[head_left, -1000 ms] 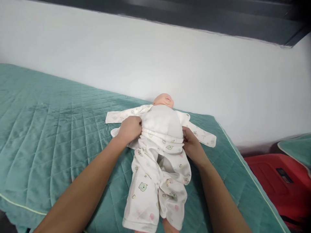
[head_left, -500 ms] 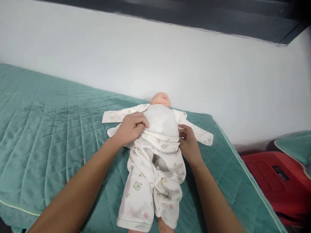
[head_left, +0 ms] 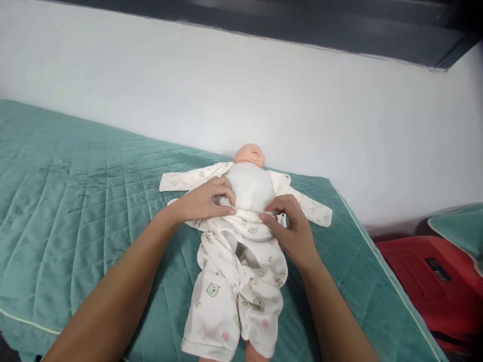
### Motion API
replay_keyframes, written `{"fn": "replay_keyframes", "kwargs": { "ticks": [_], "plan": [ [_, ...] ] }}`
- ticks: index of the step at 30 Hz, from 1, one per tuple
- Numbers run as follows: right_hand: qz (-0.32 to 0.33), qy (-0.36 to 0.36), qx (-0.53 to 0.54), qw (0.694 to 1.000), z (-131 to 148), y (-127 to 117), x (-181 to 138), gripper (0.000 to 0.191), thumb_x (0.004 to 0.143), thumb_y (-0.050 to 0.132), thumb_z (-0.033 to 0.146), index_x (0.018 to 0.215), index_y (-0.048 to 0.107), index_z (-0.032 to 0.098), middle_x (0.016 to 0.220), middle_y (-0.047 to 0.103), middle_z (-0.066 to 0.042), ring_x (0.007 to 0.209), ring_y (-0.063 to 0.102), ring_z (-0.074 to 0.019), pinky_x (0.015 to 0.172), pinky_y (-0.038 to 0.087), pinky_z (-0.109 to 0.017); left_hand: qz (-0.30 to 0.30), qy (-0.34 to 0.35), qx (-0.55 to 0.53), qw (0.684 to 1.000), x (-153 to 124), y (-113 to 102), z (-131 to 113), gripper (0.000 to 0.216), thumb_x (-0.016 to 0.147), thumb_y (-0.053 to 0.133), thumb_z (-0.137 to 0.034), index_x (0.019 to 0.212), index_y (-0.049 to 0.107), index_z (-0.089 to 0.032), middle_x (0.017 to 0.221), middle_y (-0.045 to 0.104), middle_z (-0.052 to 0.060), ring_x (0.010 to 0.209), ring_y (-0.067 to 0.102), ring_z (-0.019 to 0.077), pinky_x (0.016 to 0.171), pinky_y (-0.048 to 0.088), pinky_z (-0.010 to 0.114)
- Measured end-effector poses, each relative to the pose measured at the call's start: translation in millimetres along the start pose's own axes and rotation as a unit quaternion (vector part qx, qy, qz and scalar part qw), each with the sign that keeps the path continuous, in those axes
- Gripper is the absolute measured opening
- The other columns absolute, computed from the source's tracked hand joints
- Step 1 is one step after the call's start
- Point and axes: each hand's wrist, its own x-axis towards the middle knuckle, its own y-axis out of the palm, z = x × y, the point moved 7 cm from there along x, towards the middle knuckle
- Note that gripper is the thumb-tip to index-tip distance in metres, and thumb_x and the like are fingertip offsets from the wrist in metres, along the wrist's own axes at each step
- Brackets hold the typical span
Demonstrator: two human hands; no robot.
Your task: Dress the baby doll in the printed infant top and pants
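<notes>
A baby doll [head_left: 250, 154] lies on its back, with its head toward the wall. Its white torso shows between the spread sides of an open printed baby jacket [head_left: 307, 205]. White baby pants [head_left: 215, 301] with green bear prints cover its legs, and an opening shows at the crotch. My left hand [head_left: 209, 198] pinches the pants' waistband at the belly, thumb and fingers close together. Across from it, my right hand [head_left: 292, 226] grips the same waistband between thumb and index finger. Both feet are partly cut off at the bottom edge.
The doll rests on a green quilted bed cover [head_left: 94, 211]. Behind it rises a white wall [head_left: 211, 85] with a dark ledge [head_left: 264, 25] above. At the right, beyond the bed's edge, stands a red case-like object [head_left: 433, 286] beside green fabric [head_left: 460, 229].
My hands have come closer together, moving from the sides of the waistband toward its middle. The doll has stayed in place.
</notes>
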Motion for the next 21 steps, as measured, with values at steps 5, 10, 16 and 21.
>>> {"fn": "replay_keyframes", "kwargs": {
  "ticks": [5,10,16,21],
  "plan": [
    [0.091,0.003,-0.049,0.995,5,7,0,0.021,0.077,0.078,0.037,0.091,0.064,0.029,0.111,0.051,-0.006,0.106,0.05,-0.027,0.083,0.049,-0.04,0.062,-0.019,0.008,0.998,-4,3,-1,0.024,0.08,0.071,-0.042,0.093,0.066,-0.023,0.109,0.05,0.003,0.109,0.048,0.0193,0.094,0.04,0.029],
    [0.12,0.012,-0.088,0.989,7,9,-5,0.017,0.082,0.074,0.038,0.087,0.061,0.027,0.12,0.047,-0.007,0.108,0.048,-0.0274,0.078,0.051,-0.039,0.051,-0.003,0.021,0.998,-4,3,-9,0.021,0.084,0.067,-0.039,0.081,0.061,-0.019,0.104,0.05,0.003,0.102,0.049,0.0182,0.091,0.039,0.029],
    [0.104,0.004,-0.071,0.992,3,13,10,0.017,0.093,0.058,0.038,0.083,0.059,0.025,0.104,0.059,-0.005,0.087,0.055,-0.0214,0.076,0.047,-0.037,-0.033,-0.044,0.019,0.998,5,-2,4,0.023,0.091,0.054,-0.037,0.077,0.048,-0.02,0.077,0.051,-0.003,0.073,0.047,0.0143,0.068,0.034,0.027],
    [0.021,0.131,-0.017,0.991,-34,14,37,0.031,0.087,0.062,0.05,0.074,0.053,0.024,0.062,0.049,0.004,0.059,0.043,-0.0146,0.057,0.037,-0.03,-0.144,-0.1,-0.054,0.983,21,-5,34,0.022,0.089,0.054,-0.037,0.08,0.045,-0.02,0.075,0.048,-0.004,0.071,0.044,0.0134,0.065,0.032,0.026]
  ]
}}
